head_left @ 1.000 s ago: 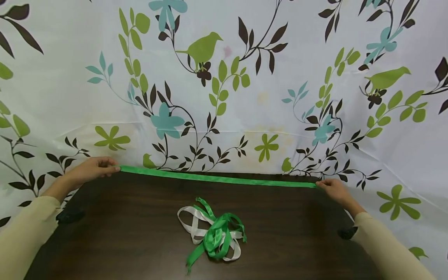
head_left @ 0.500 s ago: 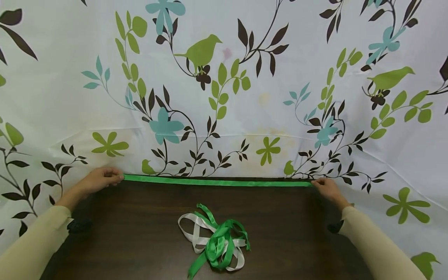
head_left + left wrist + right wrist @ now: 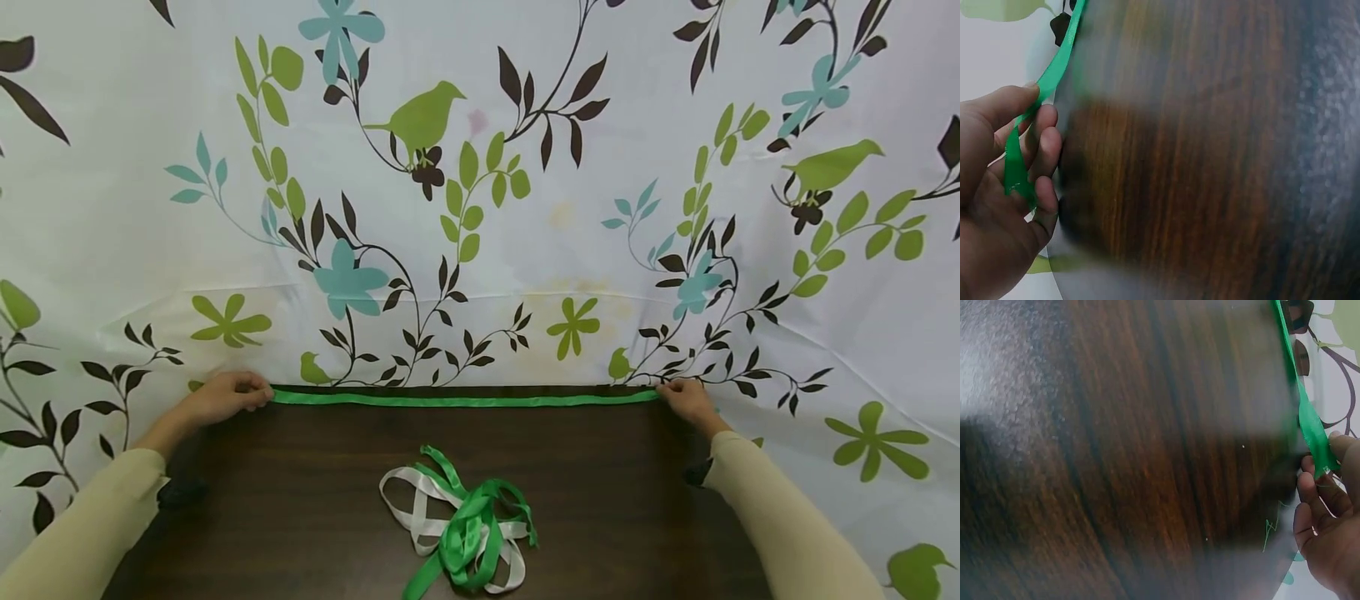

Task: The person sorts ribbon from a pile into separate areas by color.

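Note:
A green ribbon (image 3: 465,402) spans the far edge of the dark table between both hands, sagging slightly in the middle. My left hand (image 3: 228,398) pinches its left end between thumb and fingers; in the left wrist view a short green tail (image 3: 1016,164) hangs across the palm. At the other end, my right hand (image 3: 686,402) pinches the ribbon, and the right wrist view shows the green tip (image 3: 1317,440) at the thumb and fingers, with loose threads below. A tangled heap of green ribbon (image 3: 468,533) and white ribbon (image 3: 405,518) lies on the table nearer to me.
The dark wood-grain table (image 3: 300,483) stretches beneath the hands. Behind its far edge hangs a white cloth (image 3: 525,192) printed with birds, leaves and flowers, which also shows at both sides.
Both hands have come a little closer together, and the left has lowered in view. The ribbon went from taut and slanted to nearly level with a slight sag. The view has shifted slightly.

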